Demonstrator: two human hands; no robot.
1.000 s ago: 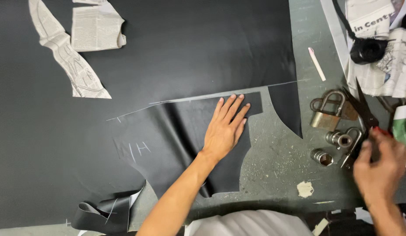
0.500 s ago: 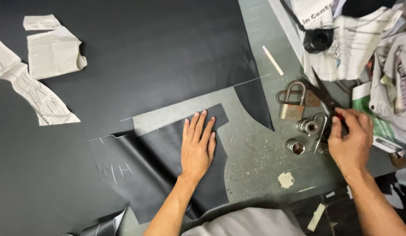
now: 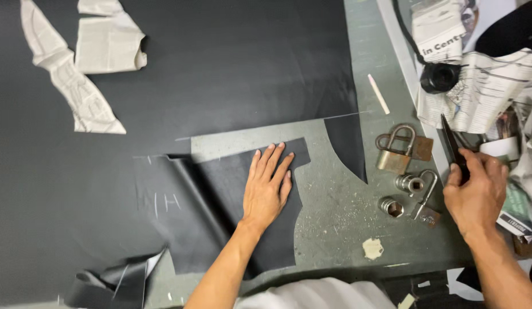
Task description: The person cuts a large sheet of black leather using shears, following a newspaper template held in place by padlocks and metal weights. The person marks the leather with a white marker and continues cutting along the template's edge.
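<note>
**Head view: flat palm on cut black sheet, other hand closed on shears**

Head camera looks down on a grey, scuffed worktable [image 3: 346, 212] largely covered by a wide sheet of black leather-like material [image 3: 220, 74]. The left hand [image 3: 268, 186] lies flat, fingers spread and pointing toward twelve o'clock, pressing on a cut-out black panel [image 3: 220, 189] that rests near the table's centre. At the panel's nine o'clock, faint chalk marks [image 3: 157, 201] show on the black sheet.

The right hand [image 3: 477, 194], at three o'clock from the panel, is closed around the dark handles of black-bladed shears [image 3: 451, 143], whose tip points toward twelve o'clock. Between the two hands sit a brass padlock [image 3: 396, 150], two steel cylinder weights [image 3: 400, 194] and a smaller shackle lock [image 3: 427, 200]. A white chalk stick [image 3: 378, 94] lies at one o'clock. Newsprint pattern pieces [image 3: 88, 63] rest at ten o'clock, and crumpled newspapers [image 3: 478, 86] crowd the two o'clock edge.
</note>
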